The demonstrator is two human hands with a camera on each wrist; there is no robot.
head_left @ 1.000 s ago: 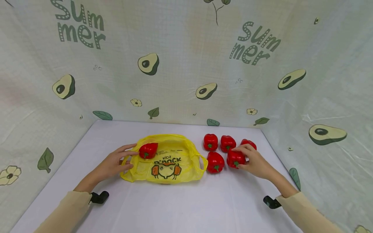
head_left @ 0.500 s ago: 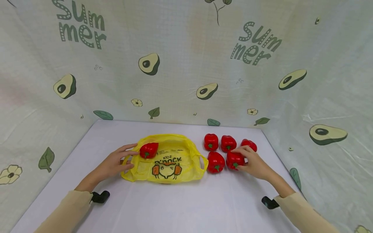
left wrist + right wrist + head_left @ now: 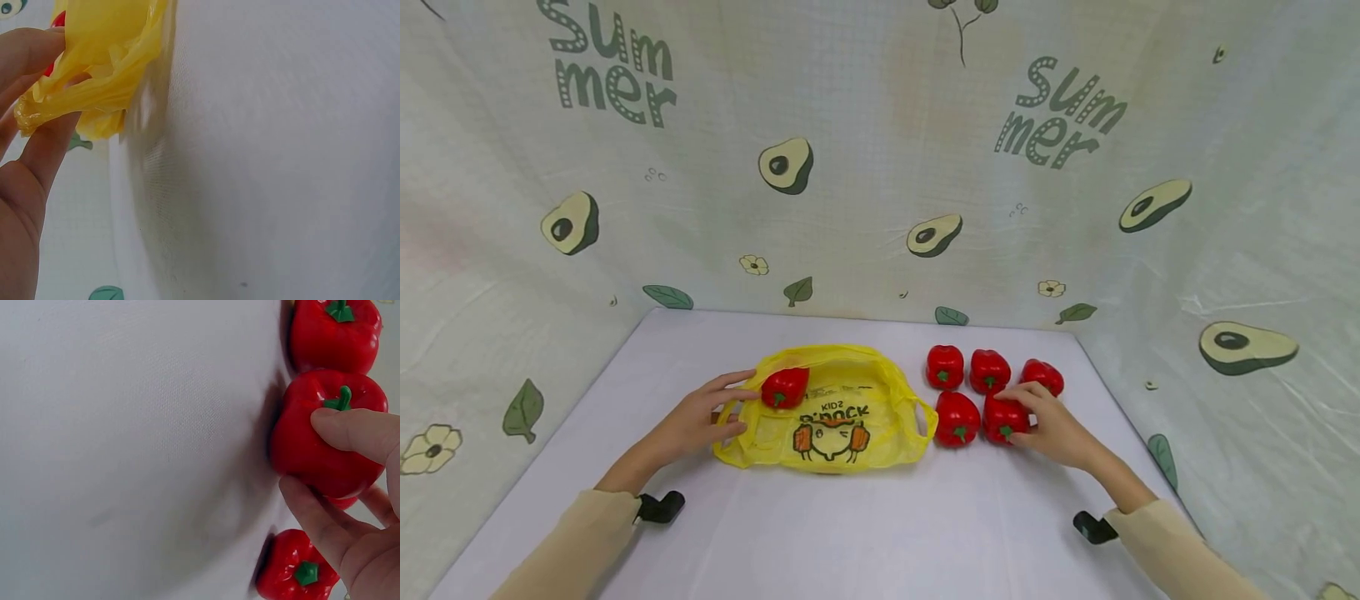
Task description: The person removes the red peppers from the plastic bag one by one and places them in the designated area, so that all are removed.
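Note:
A yellow plastic bag (image 3: 887, 417) with printed lettering and a cartoon face lies on the table with its mouth spread. One red bell pepper (image 3: 785, 388) rests inside its left part. At the bag's left handle, my left hand (image 3: 696, 421) holds the thin plastic between thumb and fingers, which the left wrist view (image 3: 28, 156) shows with the thumb through the handle loop. My right hand (image 3: 1052, 425) grips a red bell pepper (image 3: 312, 444) with a green stem, thumb on its front and fingers around its side. Beside it, on the left, stands another bell pepper (image 3: 957, 419), seemingly touching it.
Behind the front pair are three more red bell peppers: a left one (image 3: 944, 367), a middle one (image 3: 989, 371) and a right one (image 3: 1042, 377). A patterned cloth (image 3: 865, 208) walls the back and sides of the white table (image 3: 850, 533).
My right hand and the bell pepper in it have shifted slightly left, toward the neighbouring pepper. The left hand and bag stay in place.

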